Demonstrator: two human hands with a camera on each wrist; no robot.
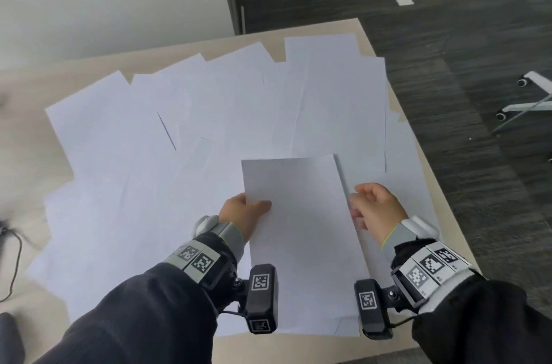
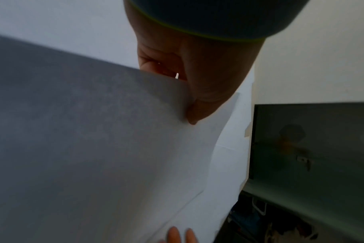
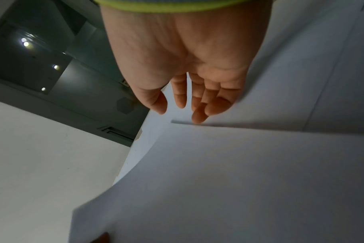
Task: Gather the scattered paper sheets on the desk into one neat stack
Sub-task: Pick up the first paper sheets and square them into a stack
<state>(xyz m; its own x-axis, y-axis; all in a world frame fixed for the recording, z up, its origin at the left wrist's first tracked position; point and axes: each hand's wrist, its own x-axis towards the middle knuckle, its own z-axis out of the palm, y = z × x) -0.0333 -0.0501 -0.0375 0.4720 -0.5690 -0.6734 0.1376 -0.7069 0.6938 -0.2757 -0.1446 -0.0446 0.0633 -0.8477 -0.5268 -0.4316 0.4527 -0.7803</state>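
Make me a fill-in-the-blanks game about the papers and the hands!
1. The left hand holds a lifted sheet with its ____ on top.
2. The right hand has ____ fingers.
3. The other sheets lie scattered on the ____.
4. The floor beyond the desk is ____ in colour.

Missing words: thumb; open; desk; dark

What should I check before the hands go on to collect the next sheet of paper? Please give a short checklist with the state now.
1. Left hand grips the lifted sheet, thumb on top: ok.
2. Right hand free for picking: ok, fingers relaxed at the sheet's right edge, gripping nothing.
3. Loose sheets in front of the hands: ok, many overlap on the desk.
4. Sheets all on the desk: cannot tell, several reach the right edge.
5. Held sheet flat, not creased: ok.
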